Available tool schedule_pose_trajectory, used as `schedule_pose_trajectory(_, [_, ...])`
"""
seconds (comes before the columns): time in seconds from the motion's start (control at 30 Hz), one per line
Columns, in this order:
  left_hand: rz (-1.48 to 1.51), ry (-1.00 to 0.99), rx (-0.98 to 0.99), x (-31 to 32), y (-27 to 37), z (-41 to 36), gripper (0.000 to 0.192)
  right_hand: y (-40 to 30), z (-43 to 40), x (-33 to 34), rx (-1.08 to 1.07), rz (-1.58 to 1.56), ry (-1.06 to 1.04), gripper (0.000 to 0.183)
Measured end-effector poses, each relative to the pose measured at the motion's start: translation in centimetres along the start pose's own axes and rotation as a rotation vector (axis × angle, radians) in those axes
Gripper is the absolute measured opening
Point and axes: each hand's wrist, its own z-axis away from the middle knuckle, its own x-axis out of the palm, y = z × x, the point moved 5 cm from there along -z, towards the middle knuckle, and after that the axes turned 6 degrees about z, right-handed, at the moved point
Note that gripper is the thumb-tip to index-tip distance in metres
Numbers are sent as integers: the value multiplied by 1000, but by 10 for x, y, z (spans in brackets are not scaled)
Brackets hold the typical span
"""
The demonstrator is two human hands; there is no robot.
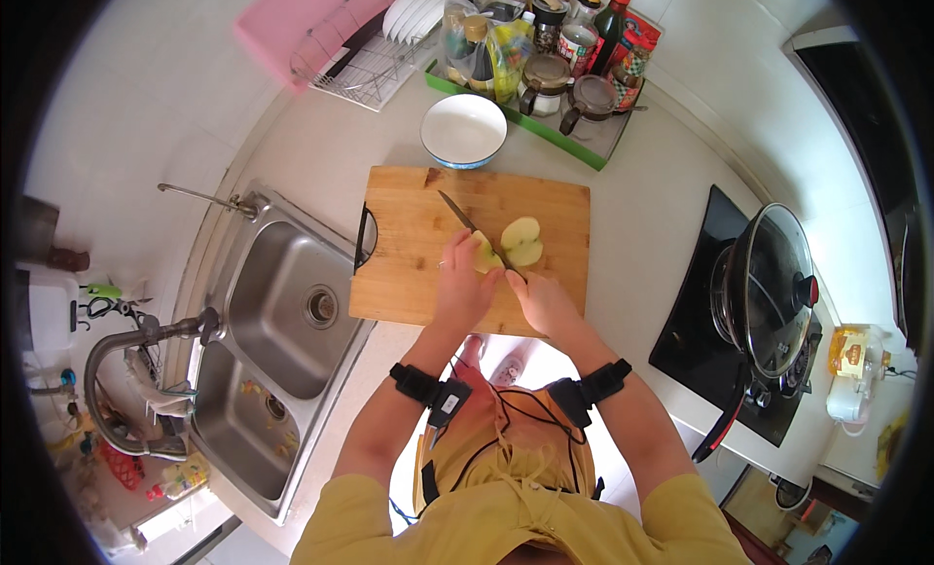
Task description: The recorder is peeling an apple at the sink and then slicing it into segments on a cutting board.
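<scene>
A wooden cutting board (pixel 408 266) lies before me on the counter. My right hand (pixel 541 298) is closed around the handle of a kitchen knife (pixel 457 209), whose blade points up and to the left across the board. With my left hand (pixel 465 277) I hold a piece of pale-fleshed fruit (pixel 484 252), apparently an apple, against the board, just left of the blade. Another cut piece of the fruit (pixel 522 241) rests right of the knife, cut face up, and neither hand touches it. Just beyond the board's far edge stands a white bowl (pixel 464 129) with a blue outside.
A steel double sink (pixel 292 309) with a faucet (pixel 109 346) is at the left; scraps lie in its nearer basin. A lidded pan (pixel 777 291) sits on the black stove (pixel 686 324) at the right. Behind stand a green tray (pixel 558 143) of condiments and a dish rack (pixel 365 83) with plates.
</scene>
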Motion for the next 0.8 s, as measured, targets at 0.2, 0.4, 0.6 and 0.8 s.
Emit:
schedule_pose_trajectory(0.2, [390, -111, -125, -9, -30, 10, 59, 3, 14, -5, 36, -70, -59, 61])
schedule_pose_trajectory(0.4, [205, -123, -120, -32, -36, 16, 66, 17, 37, -9, 163, -280, -71, 52])
schedule_pose_trajectory(0.6, [146, -274, -206, -43, -27, 18, 73, 16, 49, -6, 182, -349, -116, 45])
schedule_pose_trajectory(0.8, [215, -226, -182, -36, -35, 24, 65, 9, 61, -6, 155, -392, -86, 42])
